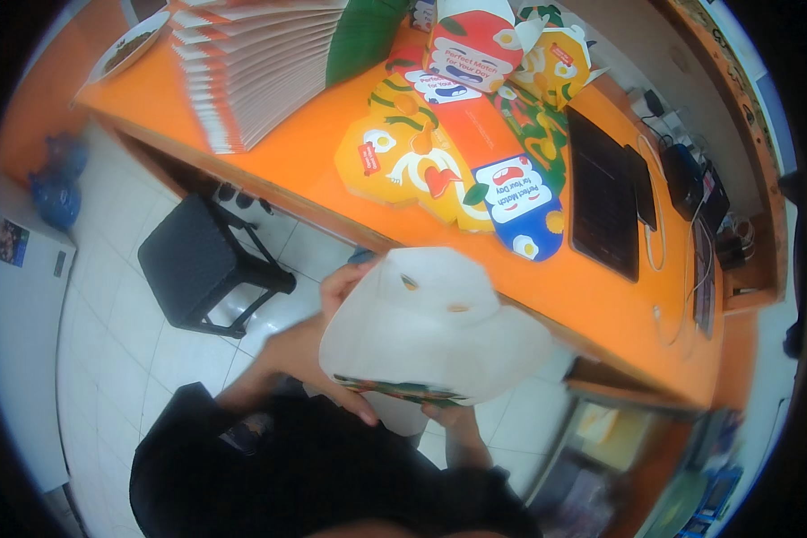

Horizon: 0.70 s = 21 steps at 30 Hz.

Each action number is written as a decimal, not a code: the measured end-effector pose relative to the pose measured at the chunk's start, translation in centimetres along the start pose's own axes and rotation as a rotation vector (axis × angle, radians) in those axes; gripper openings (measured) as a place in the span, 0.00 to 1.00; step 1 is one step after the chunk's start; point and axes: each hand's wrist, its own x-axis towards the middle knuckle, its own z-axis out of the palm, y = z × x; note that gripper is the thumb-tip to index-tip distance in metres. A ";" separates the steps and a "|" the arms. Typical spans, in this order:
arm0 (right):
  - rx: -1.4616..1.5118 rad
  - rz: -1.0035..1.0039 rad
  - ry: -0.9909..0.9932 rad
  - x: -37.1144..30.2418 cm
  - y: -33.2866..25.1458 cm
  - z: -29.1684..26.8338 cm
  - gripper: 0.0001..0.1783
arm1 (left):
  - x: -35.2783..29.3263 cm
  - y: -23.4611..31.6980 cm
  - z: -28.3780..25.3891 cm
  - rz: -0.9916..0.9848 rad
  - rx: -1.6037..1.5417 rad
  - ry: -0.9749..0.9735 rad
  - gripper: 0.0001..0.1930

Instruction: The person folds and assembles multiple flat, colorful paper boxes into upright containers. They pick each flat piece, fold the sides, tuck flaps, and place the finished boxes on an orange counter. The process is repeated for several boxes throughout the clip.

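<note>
In front of my body I hold a partly folded paper food box (412, 323), its plain white inside facing up and slits in its upper flap. A strip of green and red print shows along its lower edge. My left hand (307, 354) grips the left side, fingers behind the upper edge and thumb below. From underneath, my right hand (457, 429) pinches the lower edge; most of its fingers are hidden by the box. On the orange table (287, 170) beyond lie flat printed box blanks (403, 161) in yellow, green and blue. A folded red box (475, 49) stands on them.
A thick fanned stack of box blanks (251, 67) fills the table's far left, near a plate (130, 49). At the right lie a dark tablet (603, 193), a phone (639, 184) and cables. A black stool (197, 260) stands on the tiled floor to the left.
</note>
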 end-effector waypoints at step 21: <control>-0.629 -2.031 0.466 7.0 -28.3 -3.0 0.31 | 16.2 -2.3 -9.0 0.036 0.779 0.363 0.55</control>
